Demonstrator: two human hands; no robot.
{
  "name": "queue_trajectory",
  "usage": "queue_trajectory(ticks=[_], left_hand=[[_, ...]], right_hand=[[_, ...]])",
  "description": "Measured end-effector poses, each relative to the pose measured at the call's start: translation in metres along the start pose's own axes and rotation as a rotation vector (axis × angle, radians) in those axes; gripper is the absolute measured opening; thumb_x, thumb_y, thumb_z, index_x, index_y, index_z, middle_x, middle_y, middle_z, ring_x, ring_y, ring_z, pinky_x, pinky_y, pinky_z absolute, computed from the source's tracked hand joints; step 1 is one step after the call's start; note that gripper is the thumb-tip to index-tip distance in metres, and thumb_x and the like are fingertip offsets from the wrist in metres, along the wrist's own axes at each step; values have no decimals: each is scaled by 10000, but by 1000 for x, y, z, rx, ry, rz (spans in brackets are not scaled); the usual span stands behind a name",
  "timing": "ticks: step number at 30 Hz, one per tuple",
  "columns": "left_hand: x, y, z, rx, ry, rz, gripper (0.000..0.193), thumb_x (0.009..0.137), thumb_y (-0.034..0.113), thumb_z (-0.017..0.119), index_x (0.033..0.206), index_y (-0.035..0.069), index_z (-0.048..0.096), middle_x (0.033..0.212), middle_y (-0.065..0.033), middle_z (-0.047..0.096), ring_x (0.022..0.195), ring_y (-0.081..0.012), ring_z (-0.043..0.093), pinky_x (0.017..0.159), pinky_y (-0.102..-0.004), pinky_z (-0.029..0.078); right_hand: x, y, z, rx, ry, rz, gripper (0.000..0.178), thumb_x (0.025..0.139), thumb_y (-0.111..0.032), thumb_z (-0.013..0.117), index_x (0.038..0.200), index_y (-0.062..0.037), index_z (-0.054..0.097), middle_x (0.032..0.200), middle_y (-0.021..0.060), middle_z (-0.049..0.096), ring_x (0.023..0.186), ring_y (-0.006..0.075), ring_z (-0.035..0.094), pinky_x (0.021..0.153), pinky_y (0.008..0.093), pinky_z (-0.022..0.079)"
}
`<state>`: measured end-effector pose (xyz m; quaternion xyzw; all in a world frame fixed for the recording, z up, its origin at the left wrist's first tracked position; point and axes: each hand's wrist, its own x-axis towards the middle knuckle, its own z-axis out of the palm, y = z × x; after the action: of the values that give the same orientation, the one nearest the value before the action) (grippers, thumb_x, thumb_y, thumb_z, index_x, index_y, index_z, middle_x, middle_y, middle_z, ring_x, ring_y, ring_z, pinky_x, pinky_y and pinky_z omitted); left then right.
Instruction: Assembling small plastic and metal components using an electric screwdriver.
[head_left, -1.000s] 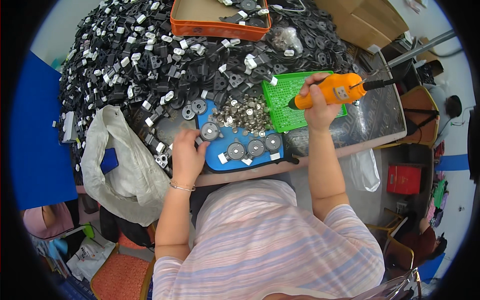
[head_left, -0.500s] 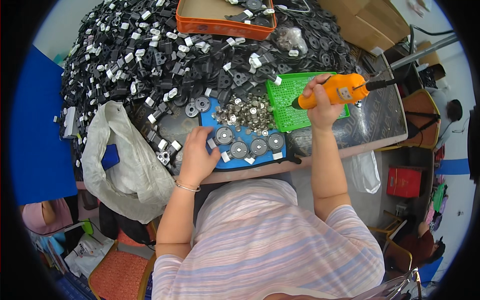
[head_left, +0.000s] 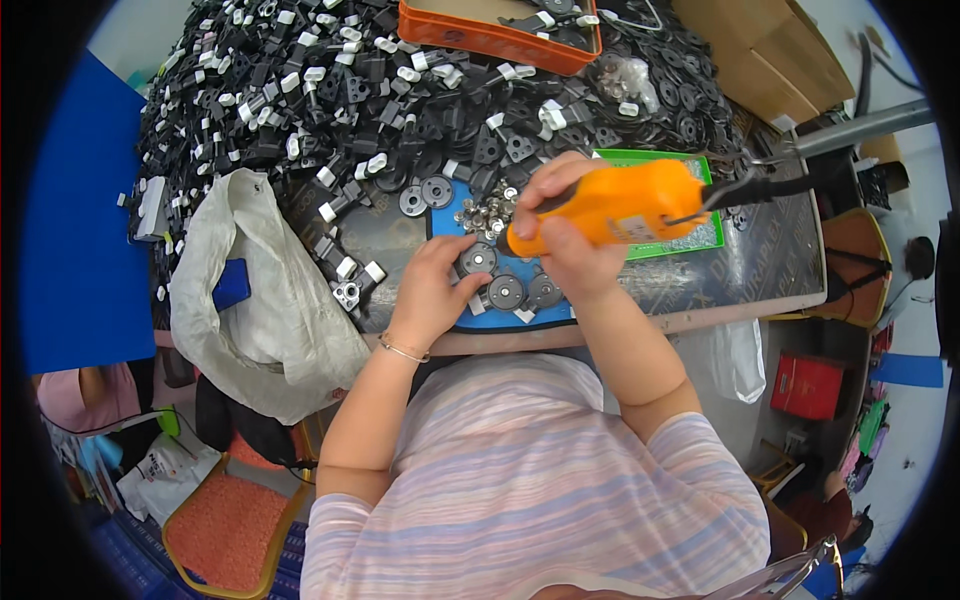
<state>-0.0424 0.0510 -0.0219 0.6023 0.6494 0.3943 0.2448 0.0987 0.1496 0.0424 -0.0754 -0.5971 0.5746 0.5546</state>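
Observation:
An orange electric screwdriver [head_left: 625, 205] is gripped in my right hand [head_left: 575, 250]. Its dark tip points left, close to a round dark-grey disc part [head_left: 479, 259] on a blue mat [head_left: 560, 316]. My left hand [head_left: 437, 288] pinches that disc, thumb and forefinger on opposite sides of its edge. To its right lie two more discs with white tabs, one [head_left: 506, 292] near the left thumb and another [head_left: 545, 291] partly under my right hand. Behind them is a pile of small silvery metal pieces [head_left: 487, 214], partly covered by the right hand.
Behind the screwdriver lies a green perforated tray [head_left: 712, 215]. Black parts with white ends [head_left: 350, 90] are heaped across the back, beside an orange tin [head_left: 490, 35] and a cardboard box [head_left: 765, 55]. A pale cloth sack [head_left: 235, 300] sits at left; a metal arm [head_left: 860, 127] reaches in at right.
My right hand has brought the screwdriver left and down from over the green tray to the discs. My left hand has closed on the leftmost disc. The view has shifted slightly.

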Motion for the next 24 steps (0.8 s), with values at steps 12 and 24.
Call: queue_trajectory(ticks=[12,24], left_hand=[[-1,3,-3,16,-45,-55,439,695,144,762,1082,3,609,918,-134,606,761,-274,563,677,-346,471],[-1,2,2,-39,-41,-123,443,698,144,758,1095,12,611,910,-129,600,741,-274,554,665,-346,465]], right_hand=[[-1,8,14,-29,-58,78,310,726,19,688,978,-20,512,880,76,566,746,136,571,650,271,483],[16,-3,-11,129,-45,-56,258,733,-27,675,959,-30,551,873,97,569,757,159,561,673,277,478]])
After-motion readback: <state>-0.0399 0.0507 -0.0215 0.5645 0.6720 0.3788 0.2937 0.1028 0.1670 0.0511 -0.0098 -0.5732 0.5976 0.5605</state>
